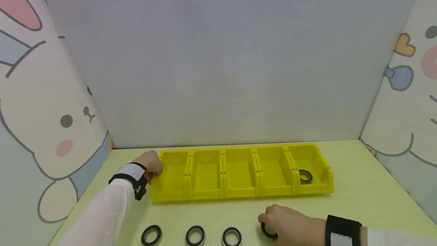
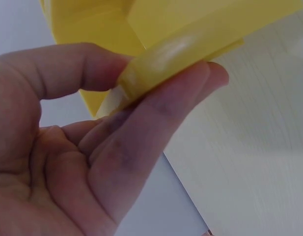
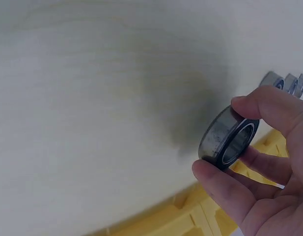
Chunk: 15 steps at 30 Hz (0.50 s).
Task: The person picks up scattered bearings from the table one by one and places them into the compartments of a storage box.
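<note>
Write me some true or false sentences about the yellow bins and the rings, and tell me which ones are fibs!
1. The left hand grips one end of the yellow bins. True.
2. The right hand holds nothing. False: it holds a black ring.
3. Three more rings lie in a row on the table. True.
4. The leftmost bin has a ring inside. False: the ring inside a bin is in the rightmost bin.
5. There are five bins. True.
</note>
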Available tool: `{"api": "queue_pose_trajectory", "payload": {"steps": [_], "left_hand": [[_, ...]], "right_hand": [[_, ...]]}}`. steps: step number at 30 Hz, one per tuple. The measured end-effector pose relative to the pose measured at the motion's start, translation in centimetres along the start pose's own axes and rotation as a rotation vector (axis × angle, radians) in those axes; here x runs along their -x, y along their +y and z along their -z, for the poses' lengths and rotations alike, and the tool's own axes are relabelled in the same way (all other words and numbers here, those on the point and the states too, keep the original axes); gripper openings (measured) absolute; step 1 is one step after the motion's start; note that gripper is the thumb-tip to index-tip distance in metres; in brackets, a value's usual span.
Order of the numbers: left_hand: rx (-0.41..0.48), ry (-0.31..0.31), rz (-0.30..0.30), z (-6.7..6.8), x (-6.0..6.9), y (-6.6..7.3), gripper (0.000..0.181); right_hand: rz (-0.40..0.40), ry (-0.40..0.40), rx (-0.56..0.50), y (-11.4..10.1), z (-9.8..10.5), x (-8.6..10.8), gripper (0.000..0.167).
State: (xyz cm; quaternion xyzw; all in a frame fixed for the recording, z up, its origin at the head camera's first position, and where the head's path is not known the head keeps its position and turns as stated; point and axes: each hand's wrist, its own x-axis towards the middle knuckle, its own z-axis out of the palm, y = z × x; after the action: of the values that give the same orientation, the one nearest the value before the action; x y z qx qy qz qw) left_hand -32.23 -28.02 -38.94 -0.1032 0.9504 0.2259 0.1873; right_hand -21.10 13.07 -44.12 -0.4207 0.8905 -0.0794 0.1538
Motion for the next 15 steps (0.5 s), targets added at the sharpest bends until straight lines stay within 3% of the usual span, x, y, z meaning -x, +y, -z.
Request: {"api": "queue_pose_trajectory", "payload": {"steps": [8, 15], "left_hand": [[-0.047, 0.002, 0.009, 0.3, -0.1, 0.4, 0.014], [-0.052, 0.010, -0.012, 0.3, 0.3, 0.4, 0.011]], "right_hand": [[-0.150, 0.060, 0.062, -0.9, 6.4, 0.0, 0.045], [-0.191, 0.148, 0.123, 1.1, 10.8, -1.3, 0.037]]}}
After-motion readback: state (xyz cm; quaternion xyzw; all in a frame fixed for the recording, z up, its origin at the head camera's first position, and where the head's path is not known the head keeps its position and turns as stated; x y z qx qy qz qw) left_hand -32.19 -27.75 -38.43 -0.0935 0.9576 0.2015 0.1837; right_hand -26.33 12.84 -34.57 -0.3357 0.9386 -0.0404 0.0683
